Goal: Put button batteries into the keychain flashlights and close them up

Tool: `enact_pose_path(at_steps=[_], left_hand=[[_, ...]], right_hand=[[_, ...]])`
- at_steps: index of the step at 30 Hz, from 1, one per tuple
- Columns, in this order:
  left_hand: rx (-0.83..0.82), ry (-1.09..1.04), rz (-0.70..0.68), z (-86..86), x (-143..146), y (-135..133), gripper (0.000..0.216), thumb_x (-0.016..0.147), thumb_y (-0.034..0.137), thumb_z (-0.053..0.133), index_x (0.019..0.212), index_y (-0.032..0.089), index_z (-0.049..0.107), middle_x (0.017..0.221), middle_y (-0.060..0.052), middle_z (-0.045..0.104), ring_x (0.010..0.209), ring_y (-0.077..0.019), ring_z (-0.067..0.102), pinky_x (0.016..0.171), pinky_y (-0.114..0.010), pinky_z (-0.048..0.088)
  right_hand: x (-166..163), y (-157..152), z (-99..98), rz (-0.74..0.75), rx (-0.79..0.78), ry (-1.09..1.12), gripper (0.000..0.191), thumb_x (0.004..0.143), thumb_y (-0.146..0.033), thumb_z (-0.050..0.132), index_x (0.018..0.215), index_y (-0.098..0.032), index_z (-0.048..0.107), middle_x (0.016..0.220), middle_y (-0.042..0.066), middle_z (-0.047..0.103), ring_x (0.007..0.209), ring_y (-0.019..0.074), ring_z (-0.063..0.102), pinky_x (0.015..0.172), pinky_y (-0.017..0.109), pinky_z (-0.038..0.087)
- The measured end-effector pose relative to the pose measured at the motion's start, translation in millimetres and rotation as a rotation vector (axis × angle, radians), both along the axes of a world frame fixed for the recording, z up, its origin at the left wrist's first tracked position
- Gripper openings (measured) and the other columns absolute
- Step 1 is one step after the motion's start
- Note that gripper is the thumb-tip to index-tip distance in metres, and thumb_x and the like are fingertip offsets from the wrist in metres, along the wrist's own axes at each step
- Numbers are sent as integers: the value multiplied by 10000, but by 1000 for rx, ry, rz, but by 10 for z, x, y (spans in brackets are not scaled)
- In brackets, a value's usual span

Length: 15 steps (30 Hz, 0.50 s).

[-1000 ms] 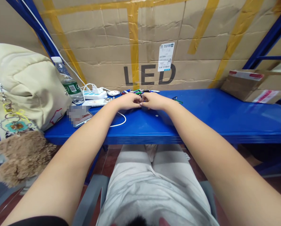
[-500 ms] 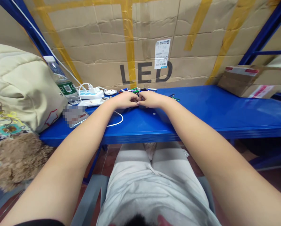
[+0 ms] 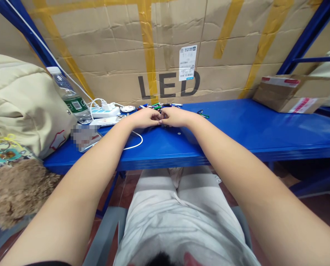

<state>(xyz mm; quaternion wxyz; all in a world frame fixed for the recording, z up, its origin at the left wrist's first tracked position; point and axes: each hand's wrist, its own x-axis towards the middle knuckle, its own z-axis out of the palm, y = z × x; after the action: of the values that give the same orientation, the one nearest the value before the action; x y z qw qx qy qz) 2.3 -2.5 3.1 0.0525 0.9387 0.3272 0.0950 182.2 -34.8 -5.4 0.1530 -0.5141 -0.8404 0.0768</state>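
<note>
Our left hand point(image 3: 143, 118) and right hand point(image 3: 175, 117), two with curled fingers close together, whether gripping we cannot tell, several pens point(image 3: 157, 107) just behind on one blue table point(image 3: 237, 127), one bottle point(image 3: 75, 105) leftward

Pens point(image 3: 176, 105) partly hidden behind left grip point(image 3: 143, 118)

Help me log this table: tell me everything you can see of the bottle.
The bottle looks like clear plastic, its white cap on, a green label with a barcode around its lower part. It slants in the picture but seems to stand on the blue table, between the cream bag and the power strip. Neither the left hand nor the right hand touches it. Contact with the bag and fill level are unclear.
</note>
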Motion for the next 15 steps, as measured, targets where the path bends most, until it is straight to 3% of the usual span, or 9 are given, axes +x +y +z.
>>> enact_pose_path(at_steps=[15], left_hand=[[-2,-3,-17,-8,-13,17,339,783,399,528,927,143,697,909,-58,710,796,-177,615,727,-270,446]], right_hand=[[-3,3,2,4,11,-35,147,854,-308,610,923,-184,575,987,87,688,832,211,616,651,285,418]])
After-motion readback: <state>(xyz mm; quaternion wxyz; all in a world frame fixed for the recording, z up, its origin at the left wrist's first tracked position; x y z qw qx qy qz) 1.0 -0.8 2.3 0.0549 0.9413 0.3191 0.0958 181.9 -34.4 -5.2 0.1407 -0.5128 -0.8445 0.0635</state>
